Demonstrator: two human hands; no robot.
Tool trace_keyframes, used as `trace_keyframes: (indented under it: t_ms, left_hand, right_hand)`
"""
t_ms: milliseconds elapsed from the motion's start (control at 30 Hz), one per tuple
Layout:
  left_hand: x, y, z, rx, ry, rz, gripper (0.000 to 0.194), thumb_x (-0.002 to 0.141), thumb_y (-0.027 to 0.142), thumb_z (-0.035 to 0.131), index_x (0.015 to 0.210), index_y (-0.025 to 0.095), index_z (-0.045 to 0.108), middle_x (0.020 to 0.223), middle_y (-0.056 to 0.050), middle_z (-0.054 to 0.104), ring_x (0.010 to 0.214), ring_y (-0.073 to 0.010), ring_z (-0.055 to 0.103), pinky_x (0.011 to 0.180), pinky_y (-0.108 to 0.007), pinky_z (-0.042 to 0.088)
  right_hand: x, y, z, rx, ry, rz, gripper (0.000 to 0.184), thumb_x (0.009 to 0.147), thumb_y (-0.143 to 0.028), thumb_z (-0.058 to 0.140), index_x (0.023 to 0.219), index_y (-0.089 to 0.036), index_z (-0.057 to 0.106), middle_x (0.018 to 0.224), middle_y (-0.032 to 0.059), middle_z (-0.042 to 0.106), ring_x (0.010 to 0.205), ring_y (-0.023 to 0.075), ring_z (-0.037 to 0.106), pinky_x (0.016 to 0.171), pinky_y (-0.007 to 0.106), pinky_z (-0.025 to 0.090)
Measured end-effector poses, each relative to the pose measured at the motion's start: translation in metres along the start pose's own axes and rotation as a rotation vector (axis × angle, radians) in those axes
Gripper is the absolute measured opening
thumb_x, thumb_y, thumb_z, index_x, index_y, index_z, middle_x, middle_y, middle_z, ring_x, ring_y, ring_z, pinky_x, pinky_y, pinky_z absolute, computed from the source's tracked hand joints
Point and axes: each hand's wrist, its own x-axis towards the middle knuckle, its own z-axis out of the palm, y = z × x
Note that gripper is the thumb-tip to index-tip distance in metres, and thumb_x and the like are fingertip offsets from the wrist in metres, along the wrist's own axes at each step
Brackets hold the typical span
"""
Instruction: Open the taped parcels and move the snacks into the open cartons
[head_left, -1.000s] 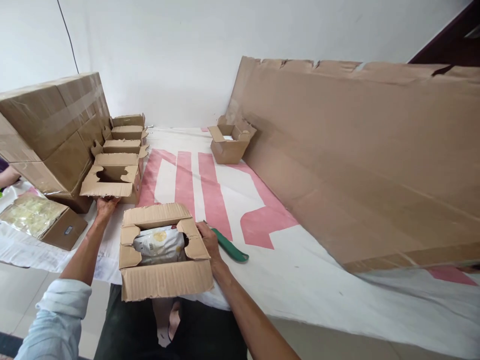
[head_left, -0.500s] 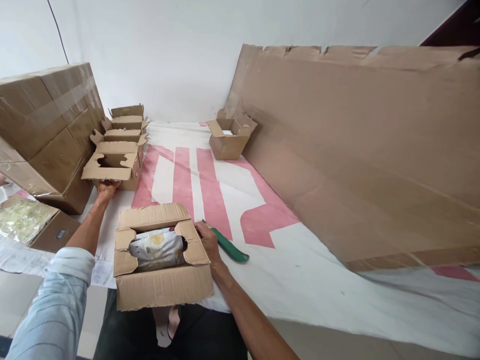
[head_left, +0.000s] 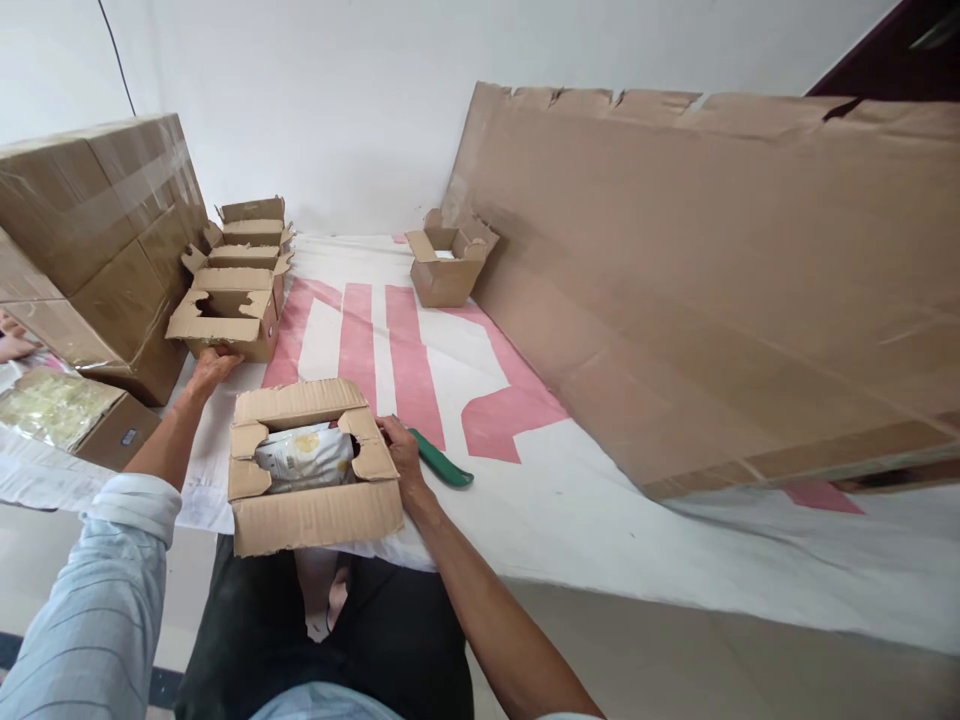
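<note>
An open cardboard box sits at the table's front edge, flaps folded out, with a white printed pouch inside. My right hand is closed on its right side, fingertips partly hidden behind the wall. Farther off on the left, my left hand rests against the lower front of another open box, the nearest in a row. Its thumb is spread to the right and the other fingers lie along the cardboard. Beside my right hand lies a green-handled knife or cutter.
Large taped cartons stand on the left. A box with clear wrapping sits before them, near another person's hand. A small open box stands at the back against a big leaning cardboard sheet. A white-and-pink cloth covers the table.
The view has shifted slightly. My left hand stays at the front of the row's nearest box, with more of its fingers showing. My right hand keeps hold of the near box.
</note>
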Motion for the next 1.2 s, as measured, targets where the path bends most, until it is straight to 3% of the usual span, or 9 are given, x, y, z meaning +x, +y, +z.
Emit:
trace_keyframes:
  t_ms: [167,300,400,467,633,767,967,1200]
  left_hand:
    - [-0.066,0.004,-0.022,-0.013,-0.117,0.196,0.049,0.078,0.052,0.094,0.109,0.019,0.078,0.107,-0.006,0.078,0.102,-0.0246,0.072,0.085,-0.033,0.06]
    - [-0.141,0.004,-0.037,0.14,-0.217,0.393,0.052,0.084,0.059,0.087,0.122,0.024,0.081,0.128,-0.009,0.08,0.126,-0.0346,0.074,0.102,-0.043,0.064]
    - [-0.184,0.002,-0.04,0.296,-0.267,0.496,0.054,0.083,0.054,0.086,0.13,0.028,0.078,0.156,-0.01,0.068,0.144,-0.037,0.067,0.11,-0.047,0.064]
    - [-0.201,0.0,-0.037,0.411,-0.277,0.531,0.06,0.081,0.048,0.086,0.136,0.029,0.074,0.169,-0.01,0.057,0.152,-0.0367,0.062,0.118,-0.05,0.061]
    - [-0.221,0.005,-0.025,0.663,-0.25,0.51,0.069,0.079,0.035,0.087,0.144,0.032,0.064,0.176,-0.013,0.048,0.156,-0.0406,0.058,0.124,-0.057,0.056]
    - [-0.233,0.016,-0.018,0.779,-0.216,0.478,0.065,0.082,0.037,0.089,0.141,0.034,0.062,0.171,-0.012,0.051,0.153,-0.0432,0.059,0.115,-0.057,0.06]
    - [-0.245,0.038,-0.006,0.896,-0.212,0.395,0.057,0.088,0.036,0.086,0.139,0.029,0.061,0.163,-0.017,0.056,0.146,-0.0449,0.061,0.109,-0.059,0.062]
    - [-0.247,0.046,0.001,0.986,-0.19,0.354,0.044,0.097,0.014,0.059,0.141,0.022,0.063,0.15,-0.021,0.062,0.137,-0.0429,0.068,0.103,-0.056,0.064]
  right_hand:
    - [-0.005,-0.005,-0.004,0.165,0.06,0.078,0.031,0.107,-0.038,0.054,0.111,-0.018,0.078,0.107,0.0121,0.081,0.091,0.0263,0.073,0.083,0.039,0.06]
    - [-0.006,-0.02,-0.024,0.234,0.198,0.112,0.036,0.106,-0.048,0.051,0.112,-0.023,0.076,0.108,0.01,0.08,0.099,0.0281,0.074,0.087,0.041,0.062]
    - [-0.003,-0.049,-0.051,0.161,0.25,-0.017,0.037,0.11,-0.049,0.051,0.118,-0.025,0.078,0.118,0.0117,0.08,0.111,0.0307,0.075,0.095,0.045,0.063]
    - [0.001,-0.076,-0.068,0.089,0.184,-0.158,0.034,0.111,-0.045,0.054,0.119,-0.025,0.08,0.123,0.0133,0.08,0.118,0.0327,0.074,0.1,0.048,0.063]
    - [0.014,-0.138,-0.077,-0.182,-0.237,-0.401,0.023,0.107,-0.031,0.067,0.122,-0.026,0.083,0.124,0.0105,0.082,0.126,0.0331,0.071,0.12,0.054,0.055]
    - [0.023,-0.156,-0.07,-0.436,-0.453,-0.428,0.025,0.105,-0.029,0.075,0.126,-0.019,0.081,0.131,0.0153,0.079,0.131,0.0348,0.067,0.121,0.052,0.051]
    - [0.022,-0.16,-0.066,-0.603,-0.512,-0.384,0.032,0.101,-0.033,0.086,0.129,-0.02,0.076,0.141,0.0161,0.074,0.141,0.0378,0.059,0.119,0.053,0.047]
    - [0.018,-0.165,-0.068,-0.802,-0.546,-0.461,0.031,0.099,-0.006,0.066,0.127,-0.015,0.075,0.138,0.0205,0.073,0.135,0.0382,0.056,0.114,0.051,0.042]
